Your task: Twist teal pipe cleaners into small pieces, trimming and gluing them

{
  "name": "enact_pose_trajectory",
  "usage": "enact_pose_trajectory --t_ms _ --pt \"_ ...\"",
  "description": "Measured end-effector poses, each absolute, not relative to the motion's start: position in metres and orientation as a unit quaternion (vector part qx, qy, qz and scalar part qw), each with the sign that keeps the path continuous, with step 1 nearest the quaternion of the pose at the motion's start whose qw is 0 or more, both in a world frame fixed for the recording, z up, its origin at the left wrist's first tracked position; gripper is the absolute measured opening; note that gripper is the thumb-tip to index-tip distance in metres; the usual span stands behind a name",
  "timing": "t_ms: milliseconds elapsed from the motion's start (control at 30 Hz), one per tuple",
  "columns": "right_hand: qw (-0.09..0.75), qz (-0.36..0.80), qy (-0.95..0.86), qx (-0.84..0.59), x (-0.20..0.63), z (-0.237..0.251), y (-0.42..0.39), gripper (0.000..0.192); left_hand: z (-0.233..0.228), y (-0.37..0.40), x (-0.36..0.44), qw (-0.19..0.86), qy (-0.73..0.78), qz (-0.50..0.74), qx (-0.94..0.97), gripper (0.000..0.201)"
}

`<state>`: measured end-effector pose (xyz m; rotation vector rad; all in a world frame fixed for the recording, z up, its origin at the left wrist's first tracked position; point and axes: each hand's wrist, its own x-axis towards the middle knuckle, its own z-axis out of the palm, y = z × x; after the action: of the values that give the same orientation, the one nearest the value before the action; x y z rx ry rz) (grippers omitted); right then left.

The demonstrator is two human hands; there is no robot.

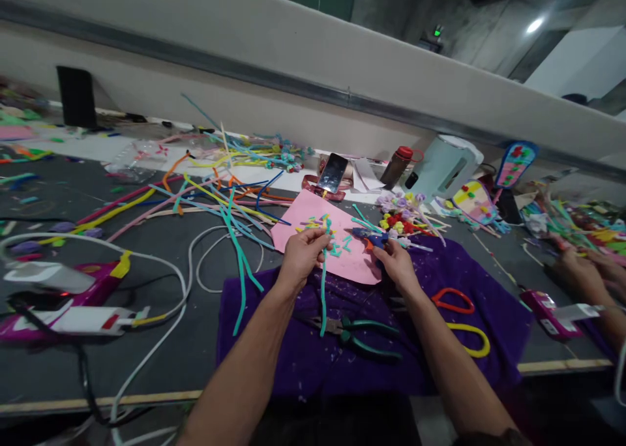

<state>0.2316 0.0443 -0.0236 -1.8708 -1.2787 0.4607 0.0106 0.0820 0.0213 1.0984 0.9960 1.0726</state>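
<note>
Taking the pink sheet as the clock centre, with twelve away from the person, long fuzzy stems in many colours lie loose between nine and ten o'clock. Nearer in, at about eight to nine, whole teal stems spread on the table; these look like uncut stock.

At the sheet's eight o'clock edge, the left hand pinches one teal strip between closed fingertips, its long end hanging toward six. Short teal pieces lie scattered over the sheet, with some yellow bits toward eleven. Cutting seems well begun, yet the hanging length suggests plenty is left of this strip.

Toward five o'clock, green-handled pliers rest on the purple cloth. At three, a blue-and-orange tool, apparently a cutter, points at the strip without touching it; the right hand grips it from four o'clock. I cannot tell whether its blades are parted. Farther out at four lie the red and yellow scissor handles.
</note>
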Motion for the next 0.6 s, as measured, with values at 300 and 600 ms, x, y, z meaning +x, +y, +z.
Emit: enact_pose_trajectory --t_ms 300,600 --pt "0.253 -0.021 -0.661 -0.706 0.228 0.000 0.020 0.025 0.024 0.089 0.001 0.578 0.428 0.512 0.470 0.032" --pt "0.153 -0.006 -0.768 -0.622 0.214 0.011 0.055 0.023 0.023 0.100 -0.013 0.547 0.452 0.555 0.433 0.031"
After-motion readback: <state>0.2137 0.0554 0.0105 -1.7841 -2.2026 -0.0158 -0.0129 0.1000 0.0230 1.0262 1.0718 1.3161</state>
